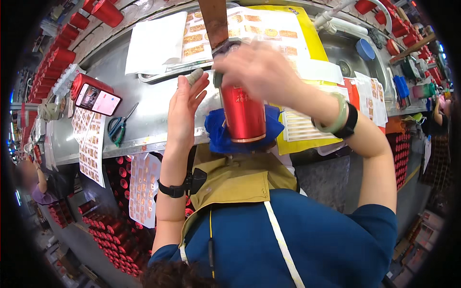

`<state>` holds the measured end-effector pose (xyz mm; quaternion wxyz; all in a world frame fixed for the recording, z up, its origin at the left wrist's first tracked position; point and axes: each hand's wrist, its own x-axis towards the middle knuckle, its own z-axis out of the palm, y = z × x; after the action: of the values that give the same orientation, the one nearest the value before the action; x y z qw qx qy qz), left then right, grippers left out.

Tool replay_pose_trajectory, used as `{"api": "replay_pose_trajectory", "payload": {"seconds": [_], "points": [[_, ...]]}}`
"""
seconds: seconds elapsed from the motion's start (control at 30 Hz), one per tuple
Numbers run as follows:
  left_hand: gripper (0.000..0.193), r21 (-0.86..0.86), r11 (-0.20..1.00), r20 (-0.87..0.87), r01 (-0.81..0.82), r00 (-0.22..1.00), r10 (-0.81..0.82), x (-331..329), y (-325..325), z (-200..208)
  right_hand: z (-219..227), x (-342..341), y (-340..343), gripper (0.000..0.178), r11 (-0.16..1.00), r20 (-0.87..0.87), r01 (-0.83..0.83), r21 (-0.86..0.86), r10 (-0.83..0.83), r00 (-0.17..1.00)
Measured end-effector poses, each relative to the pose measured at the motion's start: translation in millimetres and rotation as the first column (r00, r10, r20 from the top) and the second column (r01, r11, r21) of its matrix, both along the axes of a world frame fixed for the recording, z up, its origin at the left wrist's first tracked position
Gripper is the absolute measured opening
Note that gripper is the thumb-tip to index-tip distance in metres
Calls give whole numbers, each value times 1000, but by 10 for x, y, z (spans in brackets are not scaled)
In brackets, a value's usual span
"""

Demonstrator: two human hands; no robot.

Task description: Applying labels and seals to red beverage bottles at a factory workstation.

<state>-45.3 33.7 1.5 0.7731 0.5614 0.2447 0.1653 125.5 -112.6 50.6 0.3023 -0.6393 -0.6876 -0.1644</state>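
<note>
A shiny red metal cylinder (244,115) with gold markings lies in front of me, its gold-rimmed end toward my body. Crumpled blue cloth (216,128) lies beneath and around that near end. Over the far part of the cylinder is my right hand (259,69), its fingers smeared by motion; whether they grip anything is unclear. My left hand (186,98) is raised just left of the cylinder, fingers apart and nothing in it, with a grey cover on one fingertip. Behind the cylinder, a brown bar (214,21) meets a dark fitting, partly hidden by my right hand.
Printed decal sheets (273,36) lie on yellow backing (312,36) at the back, beside white paper (154,44). A phone (98,100) leans on a red cylinder at left, near green-handled scissors (116,129). A sink with a blue bowl (365,49) is right; red cylinders (108,13) stand far left.
</note>
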Motion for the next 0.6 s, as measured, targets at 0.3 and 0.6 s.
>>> {"api": "replay_pose_trajectory", "payload": {"seconds": [0.3,0.6], "points": [[69,-27,999,-48,42,998,-43,26,-74,30,-227,-385,-671,27,930,-92,-360,70,365,926],[68,153,985,-20,75,997,-73,180,-263,64,174,442,-389,16,885,-10,334,324,-349,937]]}}
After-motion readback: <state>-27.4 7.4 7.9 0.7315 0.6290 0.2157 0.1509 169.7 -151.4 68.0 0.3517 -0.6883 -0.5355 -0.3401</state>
